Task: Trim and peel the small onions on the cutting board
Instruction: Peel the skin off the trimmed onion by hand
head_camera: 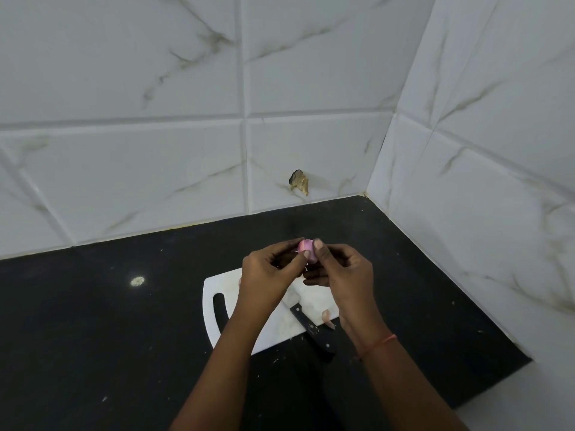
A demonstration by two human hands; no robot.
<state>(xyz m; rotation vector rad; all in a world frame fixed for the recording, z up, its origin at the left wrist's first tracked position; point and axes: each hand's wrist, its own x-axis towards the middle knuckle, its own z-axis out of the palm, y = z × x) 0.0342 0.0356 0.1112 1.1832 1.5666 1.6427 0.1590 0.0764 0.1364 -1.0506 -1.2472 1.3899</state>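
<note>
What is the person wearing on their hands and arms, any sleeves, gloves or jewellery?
Both hands are bare, with no gloves, and no rings are visible. Both forearms are uncovered as far as the frame shows, with no sleeves in view. The only thing worn is a thin orange-red thread bracelet tied around the wrist of the right hand. The left hand and its wrist carry nothing. Fingernails look short and unpainted.

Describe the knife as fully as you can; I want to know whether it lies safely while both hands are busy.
The knife lies flat and untouched on the white cutting board, slanting from upper left to lower right. Its pale blade points away from the person, and the left hand hides most of it. The handle looks like black plastic with a light rivet; its end sticks out past the board's near edge over the dark counter. A pinkish onion piece lies just to its right.
</note>
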